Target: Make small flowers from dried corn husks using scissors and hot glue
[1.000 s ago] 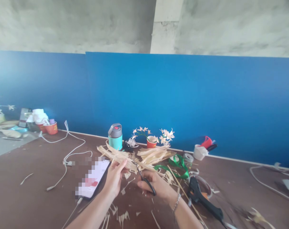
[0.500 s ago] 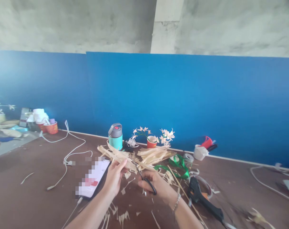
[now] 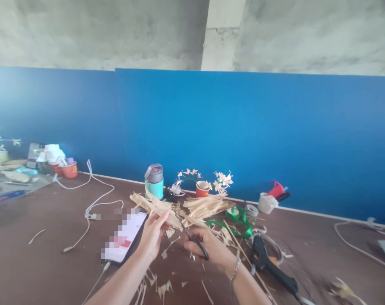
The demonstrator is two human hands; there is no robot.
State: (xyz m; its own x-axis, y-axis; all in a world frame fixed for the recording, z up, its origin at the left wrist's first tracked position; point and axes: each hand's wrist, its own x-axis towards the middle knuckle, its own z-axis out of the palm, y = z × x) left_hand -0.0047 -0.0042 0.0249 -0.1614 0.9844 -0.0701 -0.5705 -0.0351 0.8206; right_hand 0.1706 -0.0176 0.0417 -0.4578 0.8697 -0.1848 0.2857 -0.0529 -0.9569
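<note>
My left hand (image 3: 153, 237) pinches a pale dried husk strip (image 3: 159, 206) between thumb and fingers. Black-handled scissors (image 3: 199, 246) are in my right hand (image 3: 208, 245), their blades pointing up and left at the husk near my left fingertips. Behind both hands lies a pile of pale husks (image 3: 208, 206). Small cut scraps (image 3: 165, 289) are scattered on the brown table (image 3: 180, 271) below and between my forearms. A phone (image 3: 125, 239) with a lit screen lies left of my left hand.
A teal flask (image 3: 154, 183) and a red cup (image 3: 202, 189) beside white flowers (image 3: 222, 181) stand at the back. Green ribbon (image 3: 240, 220), a black glue gun (image 3: 271, 267) and a white cup (image 3: 267, 203) are on the right. White cables (image 3: 91, 207) trail on the left.
Both hands, the husk and the scissors stay almost as they were. At the far left edge, the blue-handled item and things around it have shifted.
</note>
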